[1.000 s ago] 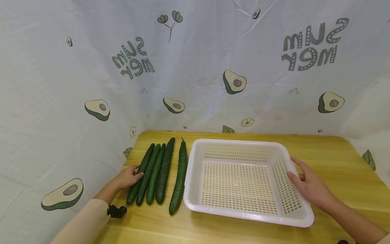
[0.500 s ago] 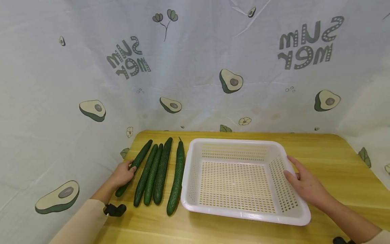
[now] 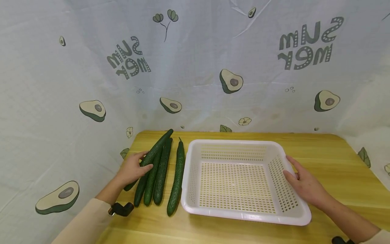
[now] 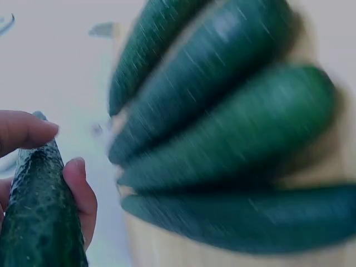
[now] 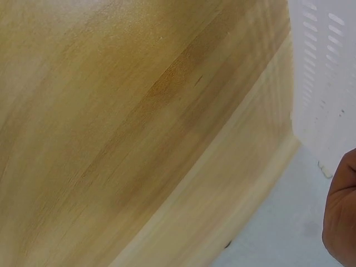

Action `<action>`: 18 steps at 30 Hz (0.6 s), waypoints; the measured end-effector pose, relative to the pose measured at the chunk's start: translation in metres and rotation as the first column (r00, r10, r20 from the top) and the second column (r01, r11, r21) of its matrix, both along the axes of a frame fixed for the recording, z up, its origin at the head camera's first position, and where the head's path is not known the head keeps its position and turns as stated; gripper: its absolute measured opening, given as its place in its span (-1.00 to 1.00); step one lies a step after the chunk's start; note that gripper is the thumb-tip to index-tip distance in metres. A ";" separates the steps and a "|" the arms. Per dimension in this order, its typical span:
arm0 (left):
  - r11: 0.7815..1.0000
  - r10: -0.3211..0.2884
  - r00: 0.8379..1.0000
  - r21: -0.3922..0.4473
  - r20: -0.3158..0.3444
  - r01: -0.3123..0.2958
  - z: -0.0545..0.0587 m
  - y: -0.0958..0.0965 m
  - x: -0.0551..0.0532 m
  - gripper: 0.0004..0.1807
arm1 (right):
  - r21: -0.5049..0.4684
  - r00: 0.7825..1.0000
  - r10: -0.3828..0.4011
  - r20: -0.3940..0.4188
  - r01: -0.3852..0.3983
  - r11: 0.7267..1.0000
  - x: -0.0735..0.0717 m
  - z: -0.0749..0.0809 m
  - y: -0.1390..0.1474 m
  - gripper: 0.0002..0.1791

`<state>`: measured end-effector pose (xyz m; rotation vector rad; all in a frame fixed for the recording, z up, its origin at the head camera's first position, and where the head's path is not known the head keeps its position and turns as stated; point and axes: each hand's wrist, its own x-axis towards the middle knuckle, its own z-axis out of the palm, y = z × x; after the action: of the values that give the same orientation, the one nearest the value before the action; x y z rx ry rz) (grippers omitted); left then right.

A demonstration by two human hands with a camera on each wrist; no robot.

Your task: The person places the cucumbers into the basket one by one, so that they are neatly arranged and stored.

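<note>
- Wooden tabletop (image 3: 330, 161) down here, avocado-print sheet (image 3: 195, 51) hanging behind!
- Left hand (image 3: 132, 168): thumb and fingers wrapped around one cucumber (image 3: 157, 146), held aslant across its neighbours!
- Right hand (image 3: 307, 186) grips the white basket (image 3: 243, 216) at its right rim, thumb inside.
- Three cucumbers (image 3: 161, 176) lie bunched; a lone cucumber (image 3: 176, 179) sits between them and the basket.

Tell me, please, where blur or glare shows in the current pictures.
Left wrist: the four loose cucumbers are streaked with motion blur, the held cucumber looks sharper; right wrist: the table has readable grain, with a pale sheen toward the upper left; head: the basket looks fairly crisp, with small glints on its near rim.
</note>
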<state>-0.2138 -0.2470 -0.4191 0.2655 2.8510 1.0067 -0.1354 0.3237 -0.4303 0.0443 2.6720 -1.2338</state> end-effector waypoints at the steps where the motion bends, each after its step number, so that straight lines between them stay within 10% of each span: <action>1: 1.000 -0.020 1.000 0.013 -0.003 0.020 0.003 0.006 0.000 -0.28 | -0.001 1.000 0.000 -0.002 0.000 1.000 0.000 0.000 0.000 -0.17; 10: 0.983 -0.186 0.975 -0.019 -0.120 0.185 0.031 0.057 0.005 -0.32 | 0.004 1.000 -0.005 -0.001 0.005 1.000 0.001 0.001 -0.001 -0.17; 18: 0.935 -0.353 0.920 -0.047 -0.172 0.351 0.046 0.098 0.008 -0.44 | 0.025 1.000 -0.019 0.006 0.019 1.000 0.003 0.002 -0.004 -0.17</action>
<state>-0.2059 -0.1487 -0.3727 0.8739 2.8096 0.9250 -0.1327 0.3202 -0.4280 0.0769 2.6881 -1.2040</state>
